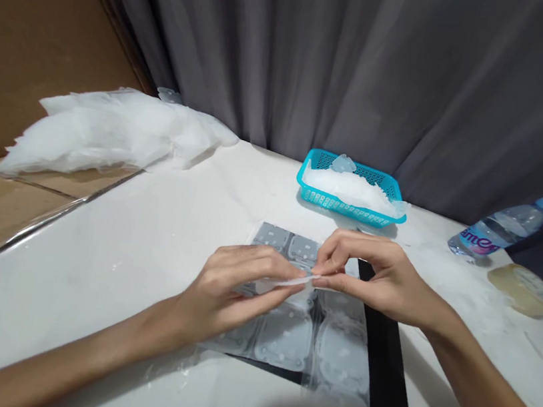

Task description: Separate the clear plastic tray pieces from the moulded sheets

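A basket [337, 204] stands behind the mat [388, 361], a pile [110, 130] left, a bottle [503, 229] right.

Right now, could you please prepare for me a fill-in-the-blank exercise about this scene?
The right hand and the ____ pinch one thin translucent piece.
Behind the turquoise plastic basket hangs a grey ____.
The yellowish tape roll sits near the blue-capped water ____.
Missing words: left hand; curtain; bottle.
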Available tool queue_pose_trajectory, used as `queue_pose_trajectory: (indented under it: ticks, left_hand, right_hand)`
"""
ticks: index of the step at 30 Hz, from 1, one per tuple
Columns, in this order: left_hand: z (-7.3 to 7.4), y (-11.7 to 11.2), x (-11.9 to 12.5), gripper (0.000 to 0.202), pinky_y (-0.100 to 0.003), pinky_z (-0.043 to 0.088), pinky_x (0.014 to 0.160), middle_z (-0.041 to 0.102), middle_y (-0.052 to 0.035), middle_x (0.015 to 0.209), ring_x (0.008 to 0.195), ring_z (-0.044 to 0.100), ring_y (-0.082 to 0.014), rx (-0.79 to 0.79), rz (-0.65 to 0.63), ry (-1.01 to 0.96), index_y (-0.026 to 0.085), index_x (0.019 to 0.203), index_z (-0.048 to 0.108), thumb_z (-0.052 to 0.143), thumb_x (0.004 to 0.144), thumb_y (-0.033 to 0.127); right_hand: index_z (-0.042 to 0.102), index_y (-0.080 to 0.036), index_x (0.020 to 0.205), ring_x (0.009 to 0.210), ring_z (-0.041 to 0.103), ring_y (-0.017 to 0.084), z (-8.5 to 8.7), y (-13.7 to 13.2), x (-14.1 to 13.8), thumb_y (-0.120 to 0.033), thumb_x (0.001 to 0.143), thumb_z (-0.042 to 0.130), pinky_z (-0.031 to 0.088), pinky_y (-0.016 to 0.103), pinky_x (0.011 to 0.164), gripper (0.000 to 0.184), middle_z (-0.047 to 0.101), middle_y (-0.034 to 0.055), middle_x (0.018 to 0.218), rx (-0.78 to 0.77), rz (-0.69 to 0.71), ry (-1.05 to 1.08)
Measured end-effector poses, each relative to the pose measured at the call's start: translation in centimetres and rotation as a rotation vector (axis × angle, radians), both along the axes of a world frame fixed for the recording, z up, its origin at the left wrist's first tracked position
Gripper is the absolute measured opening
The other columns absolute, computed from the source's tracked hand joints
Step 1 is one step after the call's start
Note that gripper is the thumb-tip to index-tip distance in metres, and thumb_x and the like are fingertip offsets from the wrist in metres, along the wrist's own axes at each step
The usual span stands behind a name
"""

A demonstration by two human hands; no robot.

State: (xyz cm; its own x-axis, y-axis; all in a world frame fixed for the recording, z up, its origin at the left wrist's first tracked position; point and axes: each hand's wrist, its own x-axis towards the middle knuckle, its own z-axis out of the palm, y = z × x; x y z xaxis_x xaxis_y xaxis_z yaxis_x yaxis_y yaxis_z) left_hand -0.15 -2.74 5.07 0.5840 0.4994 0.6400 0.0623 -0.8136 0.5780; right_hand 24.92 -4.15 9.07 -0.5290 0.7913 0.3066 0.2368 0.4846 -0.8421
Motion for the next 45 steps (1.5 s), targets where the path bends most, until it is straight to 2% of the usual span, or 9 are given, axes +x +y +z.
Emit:
queue_pose_trajectory:
  ticks: [6, 12, 15, 20, 23, 28, 37, 41, 45]
  left_hand:
    - [0.3, -0.1, 0.4, 0.003, -0.021, 0.052, 0.073, 0.074, 0.0017, 0.088, 0.078, 0.069, -0.0111, -0.336, 0.079, 0.08, 0.02, 0.1, 0.071, 0.07, 0.098, 0.019]
    - [0.7, 0.1, 0.7, 0.018, -0.021, 0.048, 0.068, 0.071, 0.0004, 0.083, 0.075, 0.064, -0.0114, -0.799, -0.036, 0.008, 0.018, 0.095, 0.069, 0.068, 0.1, 0.035]
    - [0.7, 0.2, 0.9, 0.022, -0.02, 0.048, 0.067, 0.072, -0.0001, 0.08, 0.072, 0.063, -0.011, -0.929, -0.072, -0.029, 0.017, 0.095, 0.067, 0.069, 0.1, 0.038]
    - [0.4, 0.4, 0.9, 0.023, -0.019, 0.047, 0.06, 0.073, -0.0004, 0.078, 0.066, 0.062, -0.0105, -1.007, -0.084, -0.072, 0.017, 0.105, 0.061, 0.069, 0.1, 0.038]
    - [0.3, 0.4, 0.8, 0.025, -0.017, 0.046, 0.058, 0.071, 0.0022, 0.077, 0.063, 0.061, -0.009, -1.001, -0.096, -0.104, 0.02, 0.115, 0.056, 0.069, 0.101, 0.035]
    - [0.6, 0.4, 0.8, 0.022, -0.015, 0.041, 0.055, 0.069, 0.0058, 0.07, 0.057, 0.055, -0.0058, -0.951, -0.08, -0.09, 0.02, 0.111, 0.053, 0.069, 0.101, 0.031]
    - [0.1, 0.7, 0.6, 0.025, -0.02, 0.05, 0.066, 0.075, 0.0013, 0.08, 0.07, 0.067, -0.0104, -0.916, -0.032, -0.056, 0.021, 0.106, 0.051, 0.069, 0.101, 0.037]
    - [-0.2, 1.0, 0.7, 0.029, -0.017, 0.049, 0.061, 0.073, 0.0043, 0.073, 0.063, 0.064, -0.008, -0.992, -0.113, -0.095, 0.022, 0.095, 0.044, 0.07, 0.1, 0.034]
    - [-0.2, 1.2, 0.7, 0.036, -0.02, 0.054, 0.059, 0.077, 0.0021, 0.074, 0.06, 0.069, -0.0119, -1.067, -0.177, -0.077, 0.023, 0.108, 0.045, 0.077, 0.094, 0.031]
  right_hand:
    - [0.077, -0.021, 0.095, 0.08, 0.064, 0.014, -0.1, -0.2, -0.3, -0.033, 0.094, 0.078, 0.052, 0.028, 0.074, 0.012, 0.072, 0.002, 0.091, -0.049, -0.016, 0.004]
    - [0.076, -0.021, 0.098, 0.08, 0.065, 0.013, -0.2, -0.2, -0.5, -0.033, 0.097, 0.075, 0.05, 0.026, 0.071, 0.012, 0.075, 0.0013, 0.094, -0.106, -0.074, -0.021]
    - [0.074, -0.021, 0.106, 0.081, 0.066, 0.013, -0.1, -0.1, -0.2, -0.033, 0.096, 0.075, 0.05, 0.025, 0.071, 0.015, 0.074, 0.0005, 0.096, -0.142, -0.074, -0.035]
    - [0.06, -0.026, 0.132, 0.087, 0.067, 0.015, 0.6, -0.3, 0.4, -0.034, 0.094, 0.077, 0.049, 0.025, 0.07, 0.042, 0.07, -0.0014, 0.096, -0.278, 0.022, -0.143]
    - [0.053, -0.028, 0.139, 0.087, 0.066, 0.015, 0.6, -0.3, 0.4, -0.031, 0.096, 0.075, 0.05, 0.027, 0.073, 0.048, 0.069, -0.0024, 0.093, -0.279, 0.017, -0.125]
    - [0.048, -0.029, 0.144, 0.084, 0.065, 0.015, 0.3, -0.2, 0.4, -0.03, 0.093, 0.078, 0.052, 0.028, 0.073, 0.059, 0.065, -0.003, 0.094, -0.317, 0.029, -0.131]
    - [0.045, -0.027, 0.145, 0.08, 0.062, 0.013, 0.3, -0.2, 0.5, -0.026, 0.096, 0.074, 0.054, 0.029, 0.075, 0.057, 0.066, -0.0011, 0.099, -0.285, 0.037, -0.112]
    - [0.047, -0.028, 0.145, 0.083, 0.062, 0.014, 0.0, -0.4, 0.0, -0.023, 0.096, 0.072, 0.055, 0.031, 0.077, 0.055, 0.067, 0.0003, 0.1, -0.217, 0.016, -0.072]
    - [0.047, -0.029, 0.146, 0.086, 0.064, 0.016, 0.0, -0.7, -0.2, -0.026, 0.097, 0.071, 0.055, 0.032, 0.078, 0.055, 0.067, -0.0002, 0.098, -0.195, 0.01, -0.037]
